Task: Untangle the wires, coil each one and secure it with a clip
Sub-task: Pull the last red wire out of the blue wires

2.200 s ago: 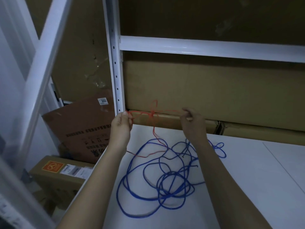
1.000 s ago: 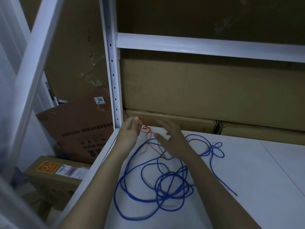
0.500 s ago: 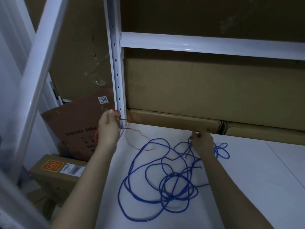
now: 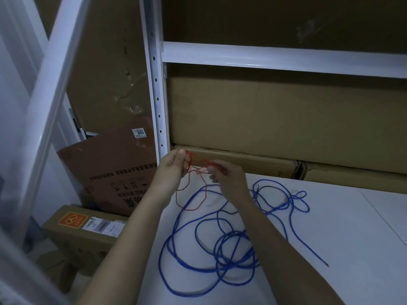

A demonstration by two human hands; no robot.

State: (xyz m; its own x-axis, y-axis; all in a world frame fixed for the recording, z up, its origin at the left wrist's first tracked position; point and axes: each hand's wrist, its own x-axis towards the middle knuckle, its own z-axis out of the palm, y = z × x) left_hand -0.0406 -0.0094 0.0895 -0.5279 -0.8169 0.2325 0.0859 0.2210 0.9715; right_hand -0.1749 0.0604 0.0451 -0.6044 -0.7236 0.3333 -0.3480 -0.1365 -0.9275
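**Red wire in both hands, blue wire on table**

Red wire (image 4: 191, 195): pinched by left hand (image 4: 174, 167) and right hand (image 4: 226, 177) above the table's (image 4: 352, 227) far left corner, slack looping down. Blue wire (image 4: 222, 245): tangled on the table under the forearms.

A thin red wire (image 4: 191, 195) is showing bright against the plain white table (image 4: 343, 227), while the blue wire (image 4: 222, 245) beside it is running a deep, even blue, with a short dark strand (image 4: 265, 187) showing among its loops. The shelf frame (image 4: 156, 89) is looking white, the cardboard boxes (image 4: 275, 119) behind it plain brown. The leaning reddish-brown carton (image 4: 114, 168) is carrying dark print and a white label, and the low box (image 4: 81, 234) is bearing an orange sticker.
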